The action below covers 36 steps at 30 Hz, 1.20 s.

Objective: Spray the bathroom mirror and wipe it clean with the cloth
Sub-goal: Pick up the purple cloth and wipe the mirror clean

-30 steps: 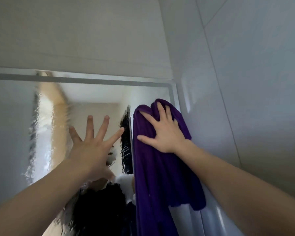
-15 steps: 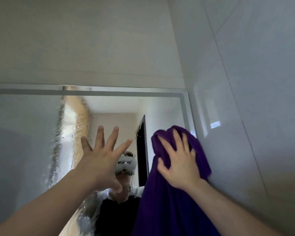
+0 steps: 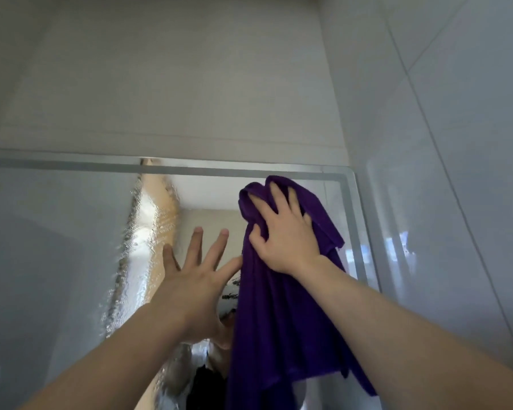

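The bathroom mirror [image 3: 57,247] fills the lower half of the head view, with a pale frosted border along its top and right edges. My right hand [image 3: 285,235] presses a purple cloth [image 3: 279,335] against the glass just below the mirror's top right corner, fingers spread over the bunched fabric. The rest of the cloth hangs down under my wrist. My left hand [image 3: 196,285] lies flat on the glass to the left of the cloth, fingers spread and straight. A wet, rippled streak [image 3: 142,247] runs down the mirror left of that hand. No spray bottle is in view.
A plain light wall [image 3: 160,84] rises above the mirror. Glossy white tiles [image 3: 442,173] form the side wall close on the right, meeting the mirror's right edge. The mirror shows a person's reflection, partly hidden behind my arms and the cloth.
My right hand slid the cloth down the glass, then back up to the mirror's top edge near the right corner. My left hand stayed spread on the glass.
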Tool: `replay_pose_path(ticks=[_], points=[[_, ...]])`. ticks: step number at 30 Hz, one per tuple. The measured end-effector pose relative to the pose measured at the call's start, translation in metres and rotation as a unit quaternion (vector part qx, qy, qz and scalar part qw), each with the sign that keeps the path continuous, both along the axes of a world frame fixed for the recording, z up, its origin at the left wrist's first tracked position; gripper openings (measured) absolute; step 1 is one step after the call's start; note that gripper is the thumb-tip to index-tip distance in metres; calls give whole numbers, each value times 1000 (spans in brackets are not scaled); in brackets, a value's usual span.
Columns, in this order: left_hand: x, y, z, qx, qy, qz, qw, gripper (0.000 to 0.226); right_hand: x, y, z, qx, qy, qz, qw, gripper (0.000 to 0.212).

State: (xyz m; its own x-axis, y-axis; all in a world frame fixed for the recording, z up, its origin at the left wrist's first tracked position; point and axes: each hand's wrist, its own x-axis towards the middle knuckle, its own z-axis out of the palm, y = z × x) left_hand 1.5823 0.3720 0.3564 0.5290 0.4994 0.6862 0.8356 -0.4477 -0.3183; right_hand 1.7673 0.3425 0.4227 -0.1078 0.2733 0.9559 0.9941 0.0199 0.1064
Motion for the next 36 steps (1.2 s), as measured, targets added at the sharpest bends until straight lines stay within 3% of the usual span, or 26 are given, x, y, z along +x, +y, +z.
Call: replay_pose_path(ticks=[4,8,13,19,22,25,32,36], points=[[-1,6,-5,23,-22,-12,999,113,37,-9,-12,22,-3,25,999,65],[-1,2,-2,-16,-6,7,1000,143,78,-18,10,94,106,22,990,68],[0,-1,0,-16,-8,7,1000,146,71,-15,46,86,124,8,988,65],[-3,-6,-3,-26,-28,6,999,152,46,-9,-1,19,27,11,999,60],[-19,-8,-6,-73,-124,33,989,159,63,-19,-28,-14,3,8,1000,63],[-51,-5,4,-106,-182,37,977,160,91,-29,-29,-3,62,1,998,63],[-69,2,23,-129,-156,27,979,159,62,-22,45,10,162,-26,986,66],[-70,4,21,-113,-162,27,980,159,18,-9,42,-8,66,-22,998,66]])
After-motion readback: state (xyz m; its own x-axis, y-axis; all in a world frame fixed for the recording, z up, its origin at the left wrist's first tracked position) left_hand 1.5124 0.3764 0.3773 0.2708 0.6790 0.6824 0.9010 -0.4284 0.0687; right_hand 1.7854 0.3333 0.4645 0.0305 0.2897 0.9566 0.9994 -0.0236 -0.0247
